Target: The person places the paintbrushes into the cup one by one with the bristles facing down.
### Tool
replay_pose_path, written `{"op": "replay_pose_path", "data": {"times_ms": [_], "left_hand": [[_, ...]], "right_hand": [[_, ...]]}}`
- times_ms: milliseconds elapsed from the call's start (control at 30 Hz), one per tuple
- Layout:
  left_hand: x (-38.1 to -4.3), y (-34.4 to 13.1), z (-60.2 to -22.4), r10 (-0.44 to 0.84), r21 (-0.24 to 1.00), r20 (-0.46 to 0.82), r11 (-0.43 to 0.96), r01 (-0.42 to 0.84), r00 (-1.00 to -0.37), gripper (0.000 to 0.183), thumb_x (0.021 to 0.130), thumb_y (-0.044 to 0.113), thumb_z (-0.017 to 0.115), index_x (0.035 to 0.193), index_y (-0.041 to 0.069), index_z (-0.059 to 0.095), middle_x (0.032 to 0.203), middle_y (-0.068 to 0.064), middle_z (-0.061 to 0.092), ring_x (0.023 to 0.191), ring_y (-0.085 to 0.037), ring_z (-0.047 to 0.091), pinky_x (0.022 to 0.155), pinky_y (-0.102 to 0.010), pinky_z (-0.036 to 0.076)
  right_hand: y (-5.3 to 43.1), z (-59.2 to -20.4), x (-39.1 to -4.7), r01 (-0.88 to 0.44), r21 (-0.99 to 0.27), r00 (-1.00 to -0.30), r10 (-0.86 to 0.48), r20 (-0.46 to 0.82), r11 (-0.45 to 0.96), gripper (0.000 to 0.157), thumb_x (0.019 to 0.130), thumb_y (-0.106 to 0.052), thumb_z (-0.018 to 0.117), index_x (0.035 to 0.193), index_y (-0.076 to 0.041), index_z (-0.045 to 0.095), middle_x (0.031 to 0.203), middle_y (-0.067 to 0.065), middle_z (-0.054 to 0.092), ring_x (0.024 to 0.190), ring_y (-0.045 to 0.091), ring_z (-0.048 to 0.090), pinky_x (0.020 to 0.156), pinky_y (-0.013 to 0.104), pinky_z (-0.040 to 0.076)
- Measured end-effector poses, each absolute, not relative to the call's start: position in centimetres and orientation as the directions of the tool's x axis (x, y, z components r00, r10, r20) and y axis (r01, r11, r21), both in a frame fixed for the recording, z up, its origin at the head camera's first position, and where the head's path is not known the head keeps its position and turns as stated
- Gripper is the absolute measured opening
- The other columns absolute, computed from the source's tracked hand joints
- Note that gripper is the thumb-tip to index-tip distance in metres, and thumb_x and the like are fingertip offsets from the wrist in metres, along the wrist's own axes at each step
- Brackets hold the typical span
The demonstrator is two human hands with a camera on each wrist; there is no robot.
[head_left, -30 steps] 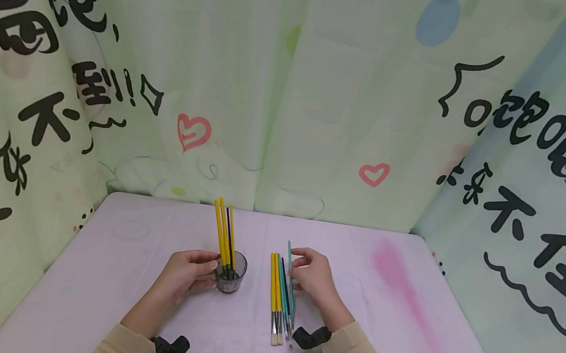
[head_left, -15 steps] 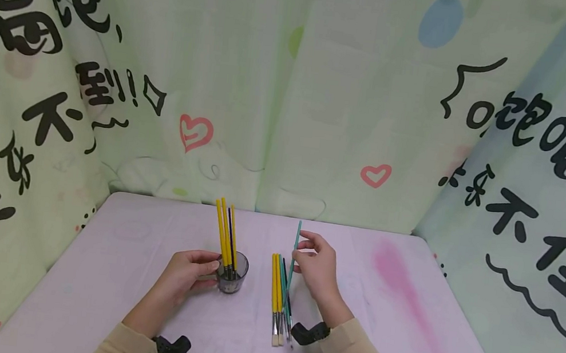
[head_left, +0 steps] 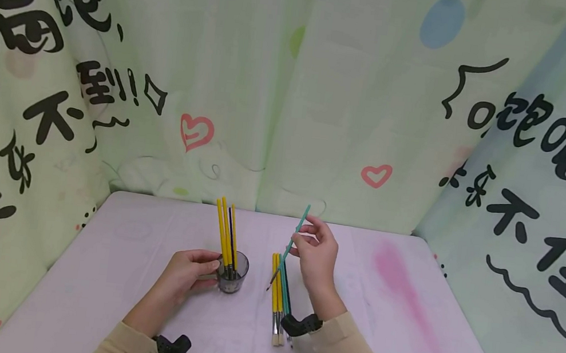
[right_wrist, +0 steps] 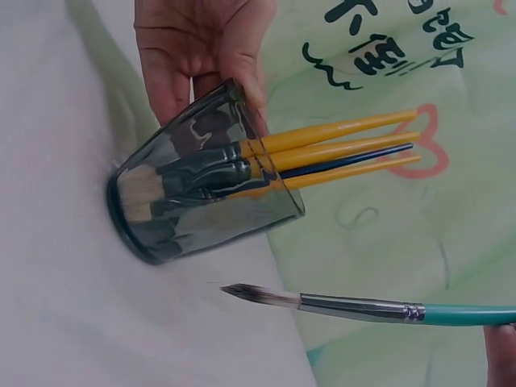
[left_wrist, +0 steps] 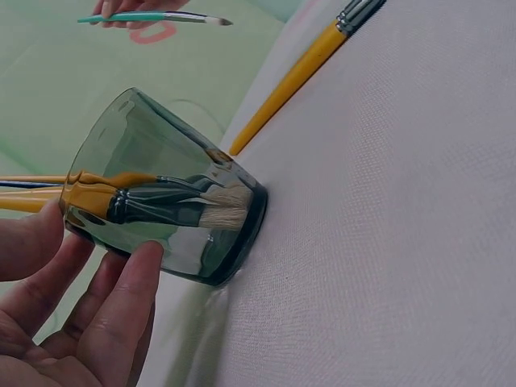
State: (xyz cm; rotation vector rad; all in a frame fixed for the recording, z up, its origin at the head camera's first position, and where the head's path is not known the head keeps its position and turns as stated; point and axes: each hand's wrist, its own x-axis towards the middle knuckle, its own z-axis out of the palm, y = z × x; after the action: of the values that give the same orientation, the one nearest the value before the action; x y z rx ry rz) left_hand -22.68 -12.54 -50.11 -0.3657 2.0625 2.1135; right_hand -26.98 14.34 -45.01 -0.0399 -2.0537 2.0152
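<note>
My left hand (head_left: 192, 273) holds a smoky clear glass (head_left: 241, 265) by its side, thumb near the rim and fingertips on the wall. The glass stands upright on the table. Several paintbrushes lean in it bristles down, yellow-handled ones (right_wrist: 347, 129) and one dark blue-handled one (right_wrist: 343, 165). My right hand (head_left: 320, 255) pinches a teal paintbrush (right_wrist: 463, 314) by its handle, raised and tilted. Its dark pointed bristles (right_wrist: 258, 295) face down and toward the glass. Below it, in the head view, several brushes lie in a row, yellow (head_left: 274, 296), teal (head_left: 284, 277) and dark (head_left: 288, 289).
The table (head_left: 165, 216) has a pale pink cover with a brighter pink streak (head_left: 401, 281). A printed light green curtain (head_left: 333, 90) stands behind it and along both sides. Each wrist wears a black mount, the right one (head_left: 301, 324) overlapping the lying brushes in the head view.
My right hand has lifted the teal paintbrush off the row and swung its bristle end leftward toward the glass. The left hand and the glass have stayed in place.
</note>
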Motion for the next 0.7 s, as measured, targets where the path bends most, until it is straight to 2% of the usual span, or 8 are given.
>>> {"op": "replay_pose_path", "data": {"times_ms": [167,267,467,633,700], "left_hand": [[-22.7,-12.5,-50.1,-0.051,0.957,-0.29,-0.034,-0.288,-0.956,0.028,0.1,0.007,0.075,0.127,-0.002,0.075,0.121,-0.018,0.074,0.095,-0.018,0.072,0.085,-0.04,0.07],[-22.7,-12.6,-50.2,-0.05,0.957,-0.29,-0.035,-0.289,-0.956,0.029,0.1,0.007,0.076,0.127,-0.002,0.075,0.121,-0.018,0.074,0.095,-0.018,0.072,0.084,-0.04,0.07],[-22.7,-12.6,-50.2,-0.045,0.957,-0.29,-0.046,-0.288,-0.956,0.03,0.099,0.006,0.076,0.128,-0.002,0.075,0.122,-0.018,0.075,0.095,-0.018,0.073,0.086,-0.042,0.07],[-22.6,-12.5,-50.1,-0.043,0.956,-0.291,-0.043,-0.289,-0.956,0.031,0.1,0.006,0.076,0.129,-0.002,0.074,0.124,-0.02,0.074,0.098,-0.019,0.073,0.086,-0.042,0.07],[-22.6,-12.5,-50.1,-0.047,0.956,-0.294,-0.036,-0.292,-0.955,0.03,0.1,0.007,0.075,0.129,-0.002,0.075,0.126,-0.02,0.074,0.099,-0.02,0.073,0.087,-0.042,0.07]], "right_hand": [[13.4,-44.2,-26.9,-0.22,-0.975,-0.954,0.218,0.206,-0.041,0.048,0.095,0.005,0.074,0.14,-0.007,0.065,0.108,0.009,0.062,0.082,0.013,0.068,0.067,0.029,0.068],[12.8,-43.7,-26.9,-0.259,-0.963,-0.946,0.222,0.237,-0.076,0.048,0.094,0.007,0.074,0.139,-0.006,0.065,0.108,0.012,0.062,0.081,0.012,0.068,0.066,0.028,0.068],[11.2,-42.9,-26.7,-0.304,-0.944,-0.939,0.209,0.275,-0.126,0.05,0.093,0.012,0.073,0.14,-0.004,0.063,0.106,0.009,0.063,0.081,0.012,0.069,0.069,0.032,0.069],[9.8,-42.9,-26.6,-0.351,-0.93,-0.924,0.202,0.325,-0.107,0.049,0.094,0.012,0.071,0.14,-0.001,0.062,0.106,0.007,0.063,0.086,0.013,0.069,0.069,0.03,0.069],[9.3,-43.1,-26.6,-0.367,-0.927,-0.918,0.192,0.346,-0.083,0.048,0.094,0.011,0.071,0.14,-0.001,0.062,0.107,0.009,0.064,0.088,0.015,0.069,0.071,0.034,0.07]]}}
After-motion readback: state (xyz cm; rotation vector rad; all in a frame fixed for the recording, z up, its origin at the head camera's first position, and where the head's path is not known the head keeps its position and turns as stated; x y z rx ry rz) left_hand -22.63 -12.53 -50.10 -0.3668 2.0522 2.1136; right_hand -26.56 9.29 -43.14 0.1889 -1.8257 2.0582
